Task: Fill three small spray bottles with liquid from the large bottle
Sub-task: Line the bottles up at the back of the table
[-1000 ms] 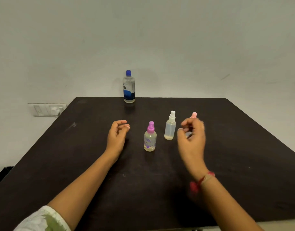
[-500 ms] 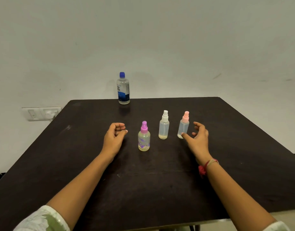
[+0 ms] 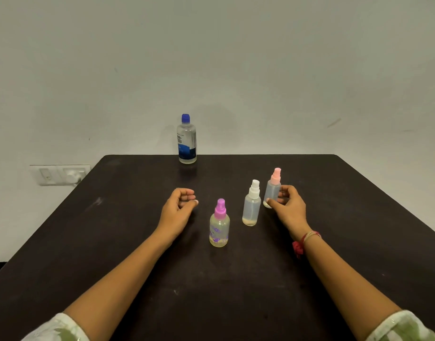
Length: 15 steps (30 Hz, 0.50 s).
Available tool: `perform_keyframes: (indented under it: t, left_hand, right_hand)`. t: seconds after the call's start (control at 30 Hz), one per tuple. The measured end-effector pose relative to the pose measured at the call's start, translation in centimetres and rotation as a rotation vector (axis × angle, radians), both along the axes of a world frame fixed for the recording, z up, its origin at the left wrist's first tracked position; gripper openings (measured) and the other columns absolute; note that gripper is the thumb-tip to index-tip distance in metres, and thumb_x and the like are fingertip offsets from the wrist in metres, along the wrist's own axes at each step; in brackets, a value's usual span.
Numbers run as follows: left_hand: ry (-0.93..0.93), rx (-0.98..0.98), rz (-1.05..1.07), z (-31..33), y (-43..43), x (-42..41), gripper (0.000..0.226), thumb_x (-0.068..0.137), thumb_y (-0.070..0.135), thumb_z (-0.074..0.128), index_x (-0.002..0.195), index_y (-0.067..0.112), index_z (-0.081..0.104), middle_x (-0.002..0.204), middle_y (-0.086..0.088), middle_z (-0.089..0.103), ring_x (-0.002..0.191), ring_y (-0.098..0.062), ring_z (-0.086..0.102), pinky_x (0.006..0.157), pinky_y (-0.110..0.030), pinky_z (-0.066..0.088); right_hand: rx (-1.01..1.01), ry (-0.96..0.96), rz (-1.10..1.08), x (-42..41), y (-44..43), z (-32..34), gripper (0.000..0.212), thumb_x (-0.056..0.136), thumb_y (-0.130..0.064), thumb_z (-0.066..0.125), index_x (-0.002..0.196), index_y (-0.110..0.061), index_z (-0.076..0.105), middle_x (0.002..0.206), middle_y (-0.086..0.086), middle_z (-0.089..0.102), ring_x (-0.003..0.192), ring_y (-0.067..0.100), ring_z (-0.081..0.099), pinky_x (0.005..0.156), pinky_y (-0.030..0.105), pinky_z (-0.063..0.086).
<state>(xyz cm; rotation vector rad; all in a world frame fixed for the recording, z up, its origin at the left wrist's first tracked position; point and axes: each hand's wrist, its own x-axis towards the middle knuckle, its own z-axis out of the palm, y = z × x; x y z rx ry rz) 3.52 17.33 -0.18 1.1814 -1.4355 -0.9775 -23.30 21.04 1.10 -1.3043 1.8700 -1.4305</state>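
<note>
Three small spray bottles stand on the dark table [image 3: 113,242]: one with a purple cap [image 3: 219,223] nearest me, one with a white cap [image 3: 251,204] behind it to the right, and one with a pink cap [image 3: 273,188] furthest right. My right hand [image 3: 289,206] has its thumb and fingers around the pink-capped bottle's body. My left hand [image 3: 178,209] rests on the table left of the purple-capped bottle, fingers loosely curled, holding nothing. The large clear bottle [image 3: 186,140] with a blue cap and blue label stands upright at the table's far edge.
A plain wall rises right behind the table. A white switch and socket plate [image 3: 60,174] sits on the wall at the left, below table-top height. The table's near and side edges run out of view.
My right hand has moved right from in front of the pink-capped bottle, then closed its thumb and fingers onto that bottle. The left hand has stayed in place.
</note>
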Motion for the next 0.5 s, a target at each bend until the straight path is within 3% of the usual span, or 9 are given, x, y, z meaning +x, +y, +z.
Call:
perform_keyframes:
  t: [0.17, 0.3, 0.4, 0.5]
  left_hand:
    - [-0.052, 0.013, -0.065, 0.1, -3.6, -1.2, 0.023, 0.088, 0.011, 0.065, 0.108, 0.018, 0.057, 0.106, 0.000, 0.063, 0.099, -0.015, 0.061, 0.078, -0.016, 0.049]
    - [-0.131, 0.005, -0.143, 0.1, -6.2, -2.3, 0.037, 0.083, 0.022, 0.071, 0.117, 0.023, 0.055, 0.113, 0.006, 0.060, 0.104, -0.010, 0.059, 0.081, -0.017, 0.048]
    - [-0.194, -0.008, -0.209, 0.3, -7.8, -2.8, 0.054, 0.077, 0.030, 0.076, 0.125, 0.026, 0.051, 0.122, 0.010, 0.056, 0.108, -0.007, 0.055, 0.084, -0.018, 0.046]
    - [-0.177, -0.009, -0.183, 0.4, -9.5, -3.1, 0.056, 0.075, 0.030, 0.078, 0.122, 0.025, 0.049, 0.119, 0.007, 0.057, 0.107, -0.008, 0.056, 0.086, -0.020, 0.047]
  right_hand:
    - [-0.021, -0.071, 0.166, 1.0, -4.4, 0.4, 0.037, 0.079, -0.012, 0.075, 0.108, -0.017, 0.053, 0.102, -0.002, 0.059, 0.091, 0.010, 0.060, 0.070, 0.013, 0.046]
    - [0.024, -0.099, 0.354, 2.9, -8.2, 0.4, 0.037, 0.074, -0.010, 0.078, 0.102, -0.019, 0.056, 0.102, -0.001, 0.062, 0.094, 0.011, 0.063, 0.079, 0.023, 0.054]
    - [0.024, -0.072, 0.476, 5.1, -10.5, 0.3, 0.034, 0.073, -0.004, 0.078, 0.098, -0.014, 0.058, 0.097, 0.000, 0.063, 0.089, 0.014, 0.066, 0.076, 0.020, 0.056]
    - [0.014, -0.028, 0.578, 6.9, -12.6, 0.0, 0.029, 0.076, -0.002, 0.074, 0.098, -0.013, 0.059, 0.097, 0.004, 0.064, 0.089, 0.017, 0.067, 0.078, 0.023, 0.056]
